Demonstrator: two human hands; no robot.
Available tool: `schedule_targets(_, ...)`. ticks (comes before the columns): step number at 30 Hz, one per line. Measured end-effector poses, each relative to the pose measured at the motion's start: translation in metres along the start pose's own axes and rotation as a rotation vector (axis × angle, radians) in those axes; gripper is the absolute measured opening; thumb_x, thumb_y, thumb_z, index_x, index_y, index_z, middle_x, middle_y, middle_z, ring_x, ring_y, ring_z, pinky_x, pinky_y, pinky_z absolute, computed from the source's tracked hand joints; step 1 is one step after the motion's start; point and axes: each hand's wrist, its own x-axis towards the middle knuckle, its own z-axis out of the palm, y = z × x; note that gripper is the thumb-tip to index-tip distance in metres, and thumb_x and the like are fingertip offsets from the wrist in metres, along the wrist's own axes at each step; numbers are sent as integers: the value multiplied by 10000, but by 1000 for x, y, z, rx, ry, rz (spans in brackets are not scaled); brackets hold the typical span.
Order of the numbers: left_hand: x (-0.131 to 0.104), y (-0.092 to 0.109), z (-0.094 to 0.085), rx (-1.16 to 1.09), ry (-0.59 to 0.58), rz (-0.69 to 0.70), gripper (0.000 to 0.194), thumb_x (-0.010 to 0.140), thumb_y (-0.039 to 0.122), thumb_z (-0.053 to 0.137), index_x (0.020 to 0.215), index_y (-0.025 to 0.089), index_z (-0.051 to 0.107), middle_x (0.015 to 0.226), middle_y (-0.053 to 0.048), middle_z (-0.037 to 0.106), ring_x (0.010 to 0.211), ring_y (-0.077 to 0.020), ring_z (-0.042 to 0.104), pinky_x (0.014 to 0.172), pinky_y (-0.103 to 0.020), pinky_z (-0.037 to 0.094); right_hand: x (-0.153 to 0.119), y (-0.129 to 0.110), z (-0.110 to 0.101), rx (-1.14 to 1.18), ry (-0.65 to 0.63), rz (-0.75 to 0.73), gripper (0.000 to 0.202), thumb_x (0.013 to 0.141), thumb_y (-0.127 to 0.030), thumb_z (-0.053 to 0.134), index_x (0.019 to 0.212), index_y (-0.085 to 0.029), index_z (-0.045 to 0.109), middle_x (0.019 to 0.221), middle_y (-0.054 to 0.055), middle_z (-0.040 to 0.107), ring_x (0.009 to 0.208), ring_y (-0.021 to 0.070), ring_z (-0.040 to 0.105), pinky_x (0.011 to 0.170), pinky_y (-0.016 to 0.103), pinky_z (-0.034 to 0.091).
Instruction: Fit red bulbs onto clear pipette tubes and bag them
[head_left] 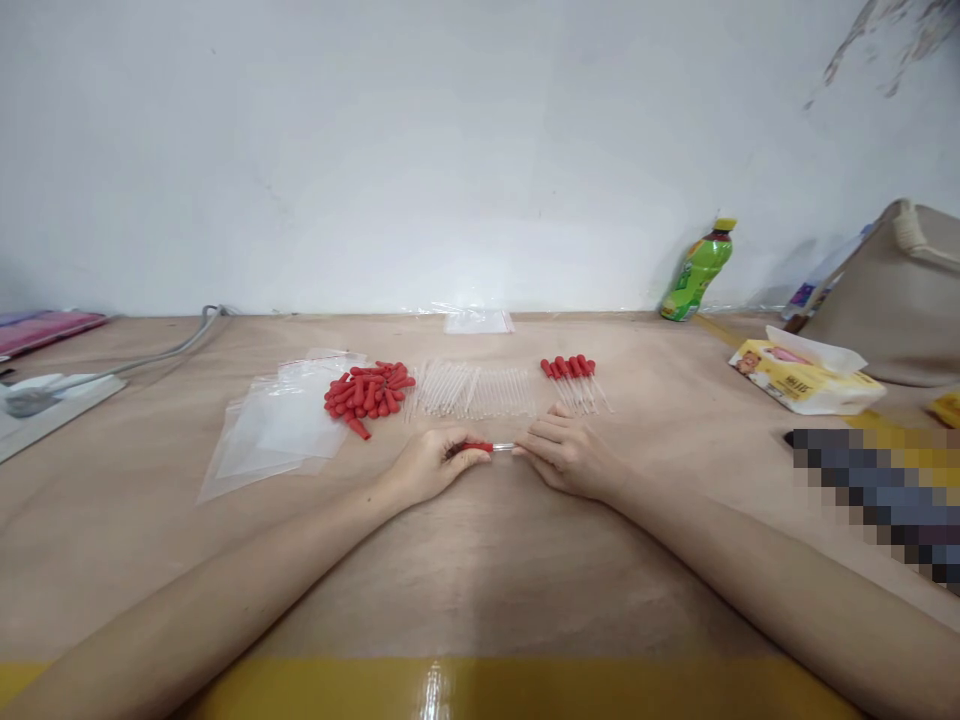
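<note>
My left hand (431,465) is closed around a red rubber bulb (478,447). A clear glass dropper tube (504,447) runs from the bulb's mouth to my right hand (566,453), whose fingers pinch its other end. Whether the tube sits inside the bulb or only meets its mouth, I cannot tell. Behind my left hand lies a pile of loose red bulbs (367,390). Rows of clear tubes (480,390) lie side by side beyond both hands. Past my right hand are several droppers with red bulbs on their tubes (574,372).
Clear plastic bags (277,425) lie left of the bulbs, and another bag (478,322) rests by the wall. A green drink bottle (699,270) leans there. At right are a yellow tissue pack (806,378), a beige bag (885,295) and a blurred-out dark object (877,490). A grey cable (161,355) is at left.
</note>
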Motion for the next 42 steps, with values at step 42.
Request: schedule_targets(42,4,-4,-2,137,12,128,157,823,220,501,937,154,586,919,-61,535,691,-106,542,649,-250,474,5,86,-16,11,-353,1215,347,691,-475,505,490,-194,533,515,41,548,583,177,553,489,238,335)
